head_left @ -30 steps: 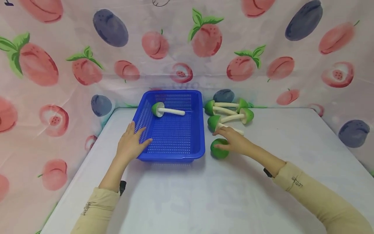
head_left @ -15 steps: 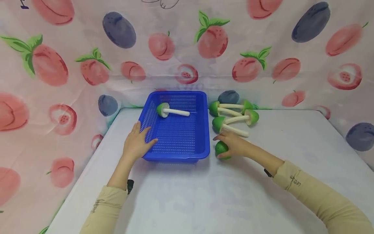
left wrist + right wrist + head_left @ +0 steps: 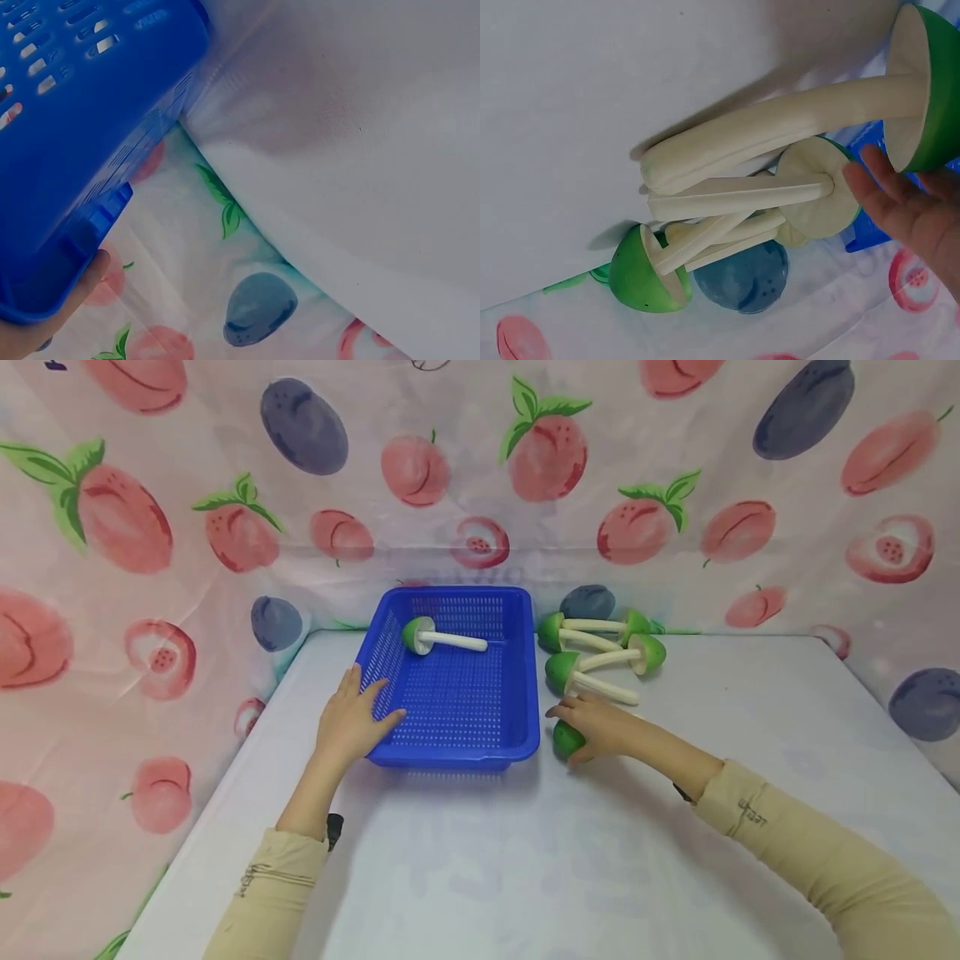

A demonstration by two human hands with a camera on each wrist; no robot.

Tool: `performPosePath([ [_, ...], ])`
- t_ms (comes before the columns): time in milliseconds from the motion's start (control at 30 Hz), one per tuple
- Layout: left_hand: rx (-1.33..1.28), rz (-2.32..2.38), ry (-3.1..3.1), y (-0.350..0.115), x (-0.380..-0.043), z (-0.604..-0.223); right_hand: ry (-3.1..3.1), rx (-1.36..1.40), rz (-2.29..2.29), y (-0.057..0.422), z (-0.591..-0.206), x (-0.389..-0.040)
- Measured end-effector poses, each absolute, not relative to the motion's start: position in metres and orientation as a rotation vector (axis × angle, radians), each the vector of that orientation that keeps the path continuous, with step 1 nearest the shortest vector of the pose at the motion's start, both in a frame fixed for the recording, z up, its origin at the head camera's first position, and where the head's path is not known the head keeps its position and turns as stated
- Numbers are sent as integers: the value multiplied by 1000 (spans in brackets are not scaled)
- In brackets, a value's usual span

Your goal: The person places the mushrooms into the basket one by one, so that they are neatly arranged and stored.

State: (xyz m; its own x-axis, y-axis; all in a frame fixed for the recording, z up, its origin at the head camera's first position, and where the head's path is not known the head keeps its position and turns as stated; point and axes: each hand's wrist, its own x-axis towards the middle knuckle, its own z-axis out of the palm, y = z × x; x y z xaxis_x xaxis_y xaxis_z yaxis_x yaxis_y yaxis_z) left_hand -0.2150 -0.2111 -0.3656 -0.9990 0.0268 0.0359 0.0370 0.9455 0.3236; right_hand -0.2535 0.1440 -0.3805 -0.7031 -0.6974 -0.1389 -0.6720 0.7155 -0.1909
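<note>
A blue perforated plastic basket (image 3: pixel 450 758) stands on the white table, with one green-capped toy mushroom (image 3: pixel 453 641) lying inside. My left hand (image 3: pixel 347 727) rests at the basket's left rim, fingers spread and fairly straight; a fingertip shows beside the rim in the left wrist view. Right of the basket, my right hand (image 3: pixel 603 727) holds another toy mushroom by its green cap (image 3: pixel 567 740), thumb on the near side and fingers on the far side. Its long pale stem (image 3: pixel 780 135) shows in the right wrist view but is mostly hidden under the hand in the head view.
Several more green-capped mushrooms (image 3: pixel 600 647) lie in a loose cluster right of the basket, just beyond my right hand. A fruit-printed cloth (image 3: pixel 465 460) hangs behind the table (image 3: pixel 480 860) and along its left side.
My right hand has closed from hovering over the green cap to gripping it between thumb and fingers. The left hand stays at the basket's rim. The head view has shifted slightly.
</note>
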Motion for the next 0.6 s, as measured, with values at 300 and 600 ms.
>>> performPosePath([
  [300,-51,-513,-3069,-210,-215,-363,2646,-1128,-165,149,-375,-252],
  [600,-56,-495,-3063,-211,-213,-363,2721,-1192,-244,159,-362,-247],
])
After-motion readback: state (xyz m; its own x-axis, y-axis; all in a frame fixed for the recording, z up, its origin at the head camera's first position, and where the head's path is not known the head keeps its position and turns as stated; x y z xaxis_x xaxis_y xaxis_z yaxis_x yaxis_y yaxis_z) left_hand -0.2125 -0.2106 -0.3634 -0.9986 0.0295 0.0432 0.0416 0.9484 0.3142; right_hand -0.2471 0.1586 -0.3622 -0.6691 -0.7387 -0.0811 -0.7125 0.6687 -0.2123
